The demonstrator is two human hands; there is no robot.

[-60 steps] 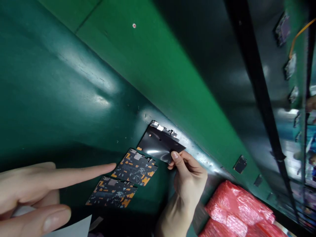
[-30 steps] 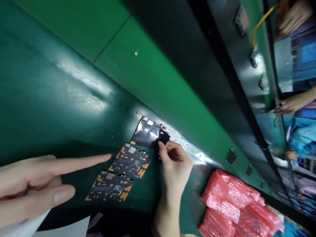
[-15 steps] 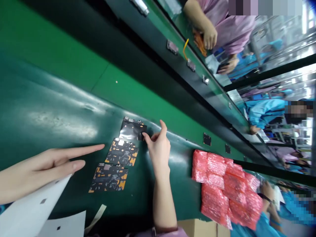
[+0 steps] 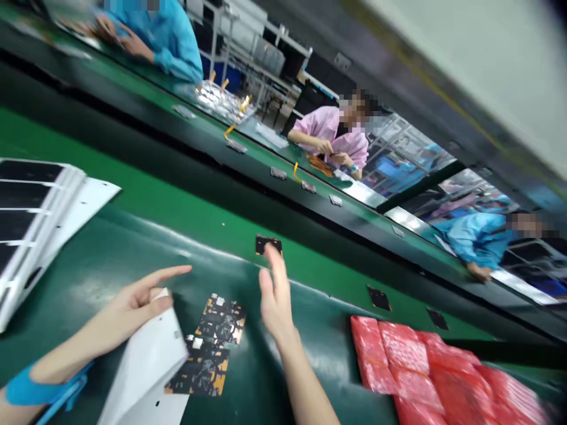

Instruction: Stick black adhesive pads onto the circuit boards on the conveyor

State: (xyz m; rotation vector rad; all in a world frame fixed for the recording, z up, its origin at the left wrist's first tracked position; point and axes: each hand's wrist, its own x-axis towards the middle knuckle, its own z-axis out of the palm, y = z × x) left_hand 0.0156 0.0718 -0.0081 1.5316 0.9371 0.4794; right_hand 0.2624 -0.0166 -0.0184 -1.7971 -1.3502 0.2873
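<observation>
My left hand (image 4: pixel 142 302) pinches the top of a white sheet (image 4: pixel 155 348) with a few small dark marks, index finger pointing out. The sheet hangs down and covers a corner of a black circuit board (image 4: pixel 204 369) with orange patches. Just above lies a similar board (image 4: pixel 221 319), flat on the dark green mat. My right hand (image 4: pixel 277 298) reaches over the mat's far edge, fingers stretched and thumb apart. Its blurred fingertips overlap the lower edge of a dark board (image 4: pixel 262 242) on the green strip; whether they touch it is unclear.
Red bubble-wrapped packs (image 4: pixel 403 348) sit at the right. Two more dark boards (image 4: pixel 379 297) lie farther along the strip. A stack of white-edged sheets (image 4: pixel 31 200) stands at the left. Across a dark ledge, co-workers sit at a bench (image 4: pixel 266 156) with small parts.
The film-covered board left the mat beside the other two; a dark board now lies on the strip by my right hand. That hand reached forward and its fingers opened. The view turned and shows more left.
</observation>
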